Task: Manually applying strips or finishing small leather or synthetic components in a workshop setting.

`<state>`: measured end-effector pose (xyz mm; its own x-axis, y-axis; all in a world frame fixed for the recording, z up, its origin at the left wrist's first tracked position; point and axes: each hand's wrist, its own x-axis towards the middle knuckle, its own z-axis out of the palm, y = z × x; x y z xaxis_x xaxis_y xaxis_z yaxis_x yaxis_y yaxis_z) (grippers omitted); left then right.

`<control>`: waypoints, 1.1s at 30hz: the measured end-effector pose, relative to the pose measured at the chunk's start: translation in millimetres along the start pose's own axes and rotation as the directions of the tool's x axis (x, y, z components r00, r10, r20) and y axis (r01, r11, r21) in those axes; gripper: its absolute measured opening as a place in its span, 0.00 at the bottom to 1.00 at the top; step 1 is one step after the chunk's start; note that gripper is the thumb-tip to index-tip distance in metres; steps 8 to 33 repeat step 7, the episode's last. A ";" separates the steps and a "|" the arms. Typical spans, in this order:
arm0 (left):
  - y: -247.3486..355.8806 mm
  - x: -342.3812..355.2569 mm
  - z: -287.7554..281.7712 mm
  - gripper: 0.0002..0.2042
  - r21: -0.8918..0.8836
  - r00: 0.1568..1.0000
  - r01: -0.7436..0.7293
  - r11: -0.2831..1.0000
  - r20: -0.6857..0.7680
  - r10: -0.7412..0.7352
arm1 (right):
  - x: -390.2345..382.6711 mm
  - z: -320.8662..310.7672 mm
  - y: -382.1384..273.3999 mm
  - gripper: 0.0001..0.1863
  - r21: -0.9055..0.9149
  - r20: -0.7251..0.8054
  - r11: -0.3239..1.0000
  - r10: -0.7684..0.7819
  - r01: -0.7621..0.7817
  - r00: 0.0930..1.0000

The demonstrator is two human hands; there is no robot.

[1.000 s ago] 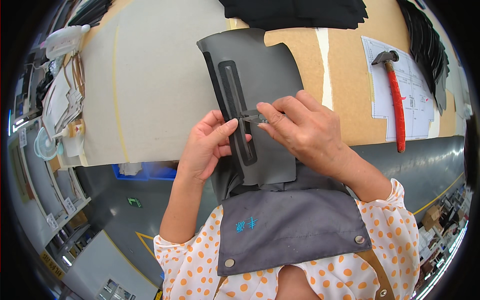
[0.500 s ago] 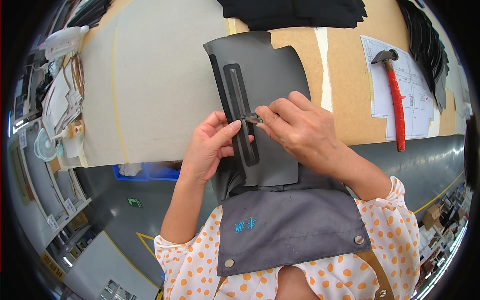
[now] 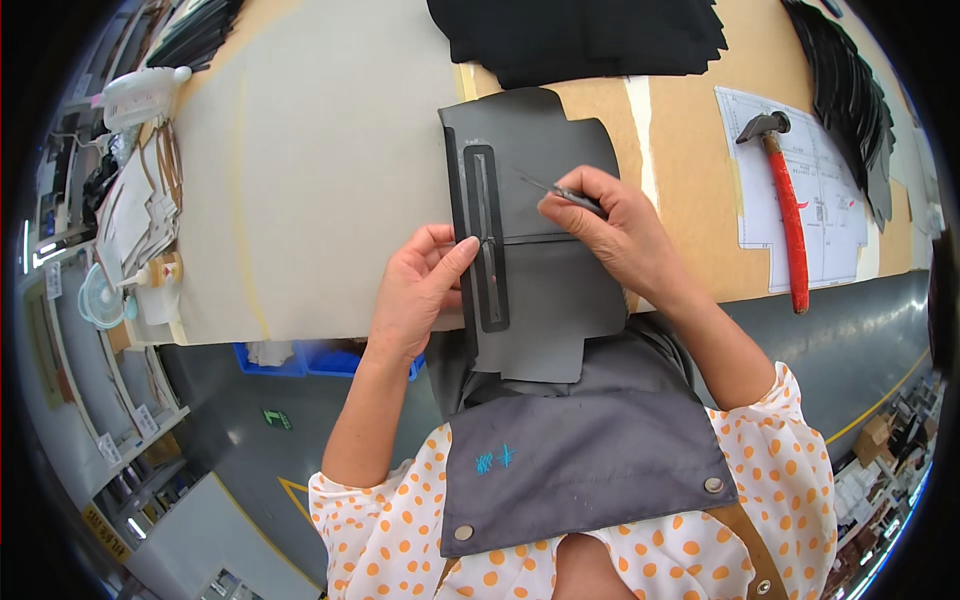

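Note:
A dark grey leather-like panel [image 3: 550, 290] lies partly on the table's front edge and reaches over my lap. Along its left side runs a long narrow slot [image 3: 481, 190] framed by a black strip. My left hand [image 3: 420, 285] grips the panel's left edge, thumb on top beside the slot, fingers underneath. Above the panel's right half, my right hand [image 3: 620, 230] is closed round a small pointed metal tool [image 3: 545, 184] with thin tips and a dark grip. Its tips point up and left, apart from the slot. A crosswise line or fold marks the panel near the thumb.
Black sheets [image 3: 580, 35] are stacked beyond the panel. On the right, a red-handled hammer [image 3: 790, 220] rests on a printed paper pattern [image 3: 745, 200], near more dark pieces [image 3: 850, 110]. A white bottle [image 3: 145, 97], cut pieces [image 3: 150, 215] and a small fan [image 3: 100, 297] are at left.
My right hand has lifted the pointed tool away from the slot, up and to the right. The panel has turned more upright in view, while my left hand keeps hold of its edge.

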<state>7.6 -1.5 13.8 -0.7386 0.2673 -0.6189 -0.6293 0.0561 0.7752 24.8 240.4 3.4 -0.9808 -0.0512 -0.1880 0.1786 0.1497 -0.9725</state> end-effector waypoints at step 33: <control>-5.1 8.8 -10.1 0.11 0.093 1.000 -0.011 0.996 -0.024 0.013 | 8.1 10.5 14.8 0.20 -0.064 -0.002 0.997 -0.051 0.051 0.999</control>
